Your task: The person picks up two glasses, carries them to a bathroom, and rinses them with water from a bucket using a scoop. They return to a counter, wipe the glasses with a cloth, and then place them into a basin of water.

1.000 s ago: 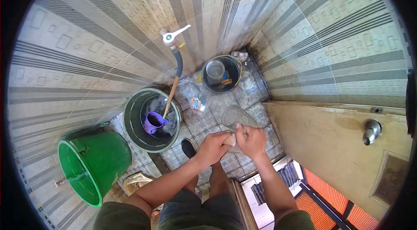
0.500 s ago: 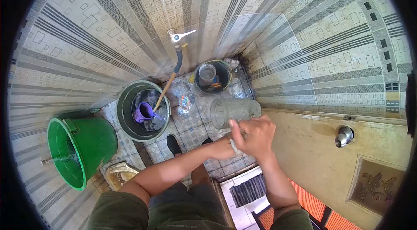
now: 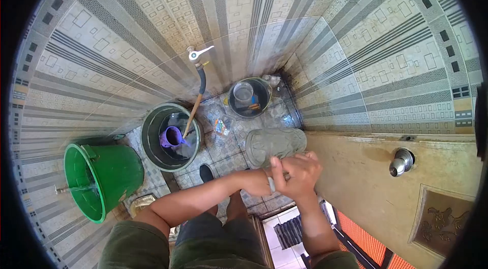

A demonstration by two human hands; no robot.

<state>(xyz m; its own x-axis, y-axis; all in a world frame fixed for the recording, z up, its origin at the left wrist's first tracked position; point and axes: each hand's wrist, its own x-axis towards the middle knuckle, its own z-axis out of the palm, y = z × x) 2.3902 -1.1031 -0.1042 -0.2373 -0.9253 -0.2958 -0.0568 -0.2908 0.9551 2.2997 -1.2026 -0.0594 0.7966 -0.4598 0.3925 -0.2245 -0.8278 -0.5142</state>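
My right hand (image 3: 297, 176) is closed at the right of centre, thumb raised. Against it lies my left hand (image 3: 255, 181), its fingers mostly hidden behind the right one; a pale band (image 3: 271, 184) shows near that wrist. Just beyond both hands is a grey-green, partly see-through item (image 3: 274, 143) with a rounded end, touching or overlapped by the fingers. Whatever is between my palms is hidden.
A grey tub (image 3: 147, 139) holds water and a purple dipper (image 3: 174, 137). A hose (image 3: 195, 106) runs into it from a tap (image 3: 194, 55). Left stands a green bucket (image 3: 122, 172); behind, a dark bucket (image 3: 265, 103). A door (image 3: 356, 167) is at right.
The camera view has shifted a little, with the tub and green bucket now further right in it. My hands remain together, slightly lower in the view.
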